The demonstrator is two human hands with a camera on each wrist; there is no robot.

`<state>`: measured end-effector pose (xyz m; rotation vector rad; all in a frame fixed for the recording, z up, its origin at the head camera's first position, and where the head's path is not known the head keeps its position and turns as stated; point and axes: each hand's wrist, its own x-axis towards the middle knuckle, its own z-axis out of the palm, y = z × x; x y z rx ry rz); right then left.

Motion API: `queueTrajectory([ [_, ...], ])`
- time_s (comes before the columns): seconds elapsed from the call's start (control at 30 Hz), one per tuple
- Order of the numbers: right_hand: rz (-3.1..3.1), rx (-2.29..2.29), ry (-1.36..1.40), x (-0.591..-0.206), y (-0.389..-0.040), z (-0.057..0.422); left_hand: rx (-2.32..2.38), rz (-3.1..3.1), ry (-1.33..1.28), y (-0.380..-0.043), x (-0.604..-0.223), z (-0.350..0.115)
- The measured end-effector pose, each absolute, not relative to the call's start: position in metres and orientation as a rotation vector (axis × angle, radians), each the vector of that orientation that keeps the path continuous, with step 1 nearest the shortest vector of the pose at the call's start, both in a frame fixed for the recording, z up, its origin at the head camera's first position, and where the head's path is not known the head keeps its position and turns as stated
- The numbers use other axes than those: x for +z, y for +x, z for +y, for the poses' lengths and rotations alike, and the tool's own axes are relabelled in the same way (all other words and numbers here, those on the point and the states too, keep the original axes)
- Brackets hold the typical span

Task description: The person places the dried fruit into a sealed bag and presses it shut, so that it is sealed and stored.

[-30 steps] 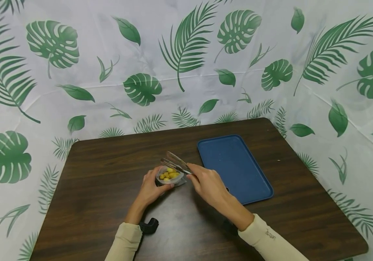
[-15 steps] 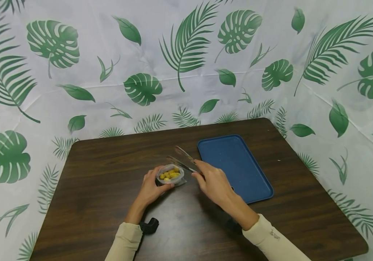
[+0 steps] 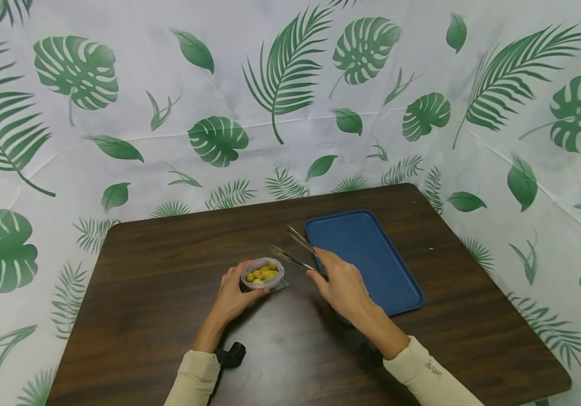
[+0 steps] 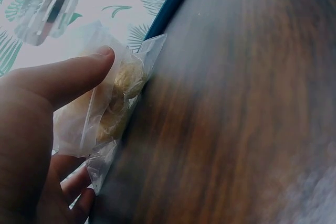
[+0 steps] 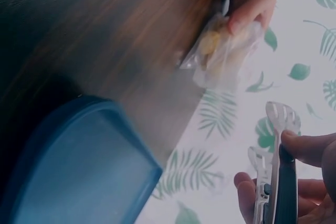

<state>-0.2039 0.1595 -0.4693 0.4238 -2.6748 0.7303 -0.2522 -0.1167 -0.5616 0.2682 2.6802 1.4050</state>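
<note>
My left hand [image 3: 233, 296] grips a clear plastic bag [image 3: 280, 285], thumb on the near side and fingers round the far side. The bag stands upright on the table with its mouth open at the top. Several yellow, roundish lumps [image 3: 262, 274] fill it. In my right hand [image 3: 343, 285] are metal tongs [image 3: 293, 257], raised between the bag and the blue tray. Their slotted tips [image 5: 282, 114] stand apart with nothing between them, and dark grips [image 5: 286, 187] line the handles in the right wrist view.
The blue rectangular tray [image 3: 361, 248] lies on the dark wood table [image 3: 158, 293], partly behind my right hand. A leaf-printed sheet [image 3: 168, 84] hangs behind the table. Black wrist cameras show on my wrists, the left one [image 3: 232, 355] most plainly.
My right hand has drawn the tongs up and to the right, from over the bag's mouth toward the tray, and the tips are spread wider. The left hand and bag stay put.
</note>
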Motion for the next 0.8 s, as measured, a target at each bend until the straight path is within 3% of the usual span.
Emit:
queueTrajectory([
  [0.8,-2.714,0.725,0.183,-0.492,-0.210,0.209,1.399,2.680,0.259,-0.251,-0.562,-0.116],
])
